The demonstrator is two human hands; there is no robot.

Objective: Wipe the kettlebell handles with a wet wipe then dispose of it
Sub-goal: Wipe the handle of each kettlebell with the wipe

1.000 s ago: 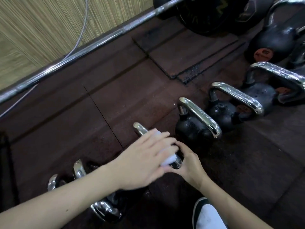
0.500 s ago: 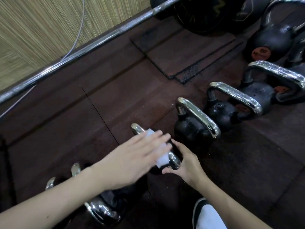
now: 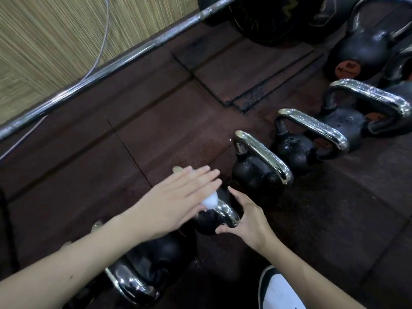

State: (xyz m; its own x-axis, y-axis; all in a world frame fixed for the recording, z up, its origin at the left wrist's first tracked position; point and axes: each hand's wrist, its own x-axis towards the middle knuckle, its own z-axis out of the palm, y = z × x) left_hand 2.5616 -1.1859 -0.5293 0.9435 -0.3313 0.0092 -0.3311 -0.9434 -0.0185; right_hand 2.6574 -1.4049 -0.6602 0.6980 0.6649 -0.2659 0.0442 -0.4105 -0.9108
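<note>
On the dark rubber floor (image 3: 156, 134), near the middle of the view, the left hand (image 3: 176, 204) lies flat with its fingers stretched out over the chrome handle (image 3: 225, 210) of a small black kettlebell (image 3: 207, 221), pressing the white wet wipe (image 3: 209, 200) against the metal. Only a crumpled edge of the wipe shows from under the fingers. Compared with a second ago, the hand and wipe have slid from the handle's near end toward its far end — the near curve of the chrome is now bare, and only the far tip (image 3: 177, 168) shows beyond the fingertips. The right hand (image 3: 247, 221) has stayed half open, cupped against the near side of the kettlebell to steady it; it holds nothing else.

Judged from this, one stroke along this handle is nearly complete. To the right, three kettlebells carry chrome handles beaded with droplets (image 3: 263, 157), (image 3: 312, 128), (image 3: 370, 97) — probably already wiped. At the near left, another chrome handle (image 3: 131, 284) lies partly under the left forearm; whether it has been wiped cannot be told. Disposal of the wipe is not yet begun.
</note>
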